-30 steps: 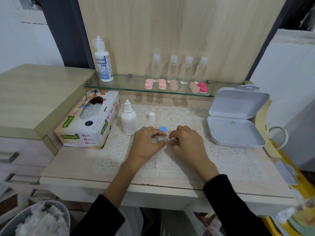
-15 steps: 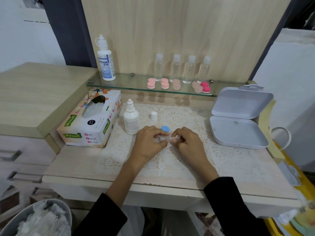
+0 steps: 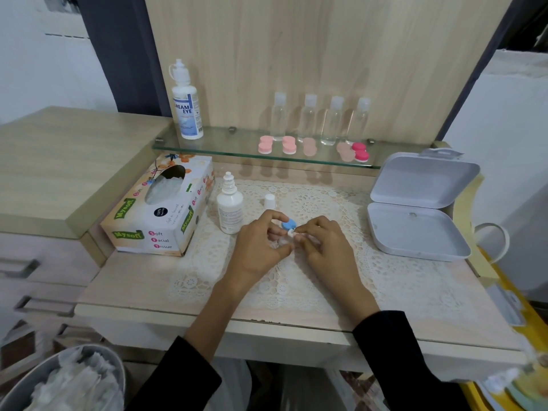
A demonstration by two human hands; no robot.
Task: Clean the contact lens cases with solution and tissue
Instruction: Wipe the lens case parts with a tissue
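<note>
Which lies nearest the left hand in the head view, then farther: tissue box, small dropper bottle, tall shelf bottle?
1. small dropper bottle, just left of left hand
2. tissue box, farther left
3. tall shelf bottle, back left

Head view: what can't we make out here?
All in the head view:
- lens case: mostly hidden by fingers of the left hand and right hand; whether tissue is between them cannot be told.
- label on the small bottle: too small to read.
- bin: cut off by the bottom-left edge.
</note>
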